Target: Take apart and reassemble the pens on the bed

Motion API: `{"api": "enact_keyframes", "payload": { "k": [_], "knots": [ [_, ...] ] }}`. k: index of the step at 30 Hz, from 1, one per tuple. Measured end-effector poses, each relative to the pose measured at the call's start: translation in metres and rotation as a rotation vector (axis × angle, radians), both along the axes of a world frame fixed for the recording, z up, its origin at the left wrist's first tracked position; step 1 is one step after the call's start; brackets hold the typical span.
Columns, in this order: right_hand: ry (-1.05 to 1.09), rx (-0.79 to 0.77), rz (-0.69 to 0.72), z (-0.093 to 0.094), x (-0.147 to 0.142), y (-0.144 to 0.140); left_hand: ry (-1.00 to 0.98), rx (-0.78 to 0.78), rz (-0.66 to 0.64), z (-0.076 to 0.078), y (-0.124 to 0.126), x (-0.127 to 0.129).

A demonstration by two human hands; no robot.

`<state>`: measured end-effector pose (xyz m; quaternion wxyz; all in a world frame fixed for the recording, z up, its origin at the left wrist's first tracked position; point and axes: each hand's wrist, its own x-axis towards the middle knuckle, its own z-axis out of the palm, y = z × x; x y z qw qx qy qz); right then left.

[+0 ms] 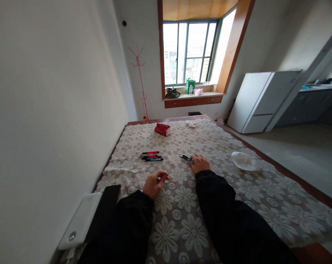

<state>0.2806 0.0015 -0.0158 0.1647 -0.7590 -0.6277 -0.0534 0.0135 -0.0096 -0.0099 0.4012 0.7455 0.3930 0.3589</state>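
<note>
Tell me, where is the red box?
In the head view the red box lies on the lace tablecloth at the table's far end, beyond the pile of pens, with the window behind it.

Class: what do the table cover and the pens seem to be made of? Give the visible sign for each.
Table cover: probably lace fabric, matte; openwork flower pattern shows brown beneath. Pens: likely plastic, slightly glossy; solid red, teal and black barrels. Too small to be sure.

Walls: plain white, close on the left.
Window (192, 51): far, wood-framed, bright daylight.
Sill (193, 97): wooden, with drawers.
Coat stand (139, 79): pink, far left corner.
Fridge (262, 101): white, far right.
Floor (300, 157): pale grey, right.
</note>
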Motion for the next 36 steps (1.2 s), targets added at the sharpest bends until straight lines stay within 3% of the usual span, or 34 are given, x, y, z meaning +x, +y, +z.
{"api": "enact_keyframes", "payload": {
  "k": [5, 10, 12, 14, 16, 18, 23, 28, 32, 36],
  "knots": [
    [0.029, 0.056, -0.007, -0.001, 0.002, 0.001, 0.073, 0.146, 0.089, -0.003, 0.005, -0.003],
    [0.053, 0.088, 0.016, 0.004, -0.002, 0.0, 0.377, 0.349, 0.18, -0.007, 0.014, -0.012],
    [0.061, 0.138, 0.115, 0.004, -0.009, -0.001, 0.53, 0.382, 0.225, -0.013, 0.015, -0.015],
    [0.087, 0.151, 0.304, 0.002, -0.022, -0.002, 0.675, 0.386, 0.262, -0.02, 0.015, -0.015],
    [0.13, 0.124, 0.501, -0.001, -0.039, 0.0, 0.78, 0.385, 0.251, -0.025, 0.014, -0.014],
    [0.156, 0.077, 0.604, -0.004, -0.059, 0.004, 0.836, 0.378, 0.231, -0.028, 0.013, -0.013],
    [0.1, -0.026, 0.564, -0.003, -0.095, 0.03, 0.797, 0.355, 0.251, -0.026, 0.014, -0.013],
    [0.133, -0.004, 0.465, -0.001, -0.105, 0.049, 0.631, 0.336, 0.293, -0.016, 0.019, -0.019],
    [0.157, -0.003, 0.459, -0.002, -0.103, 0.047, 0.539, 0.32, 0.3, -0.014, 0.022, -0.02],
    [0.384, -0.009, 0.429, -0.004, -0.102, 0.029, 0.424, 0.272, 0.276, -0.017, 0.025, -0.018]
  ]
}}
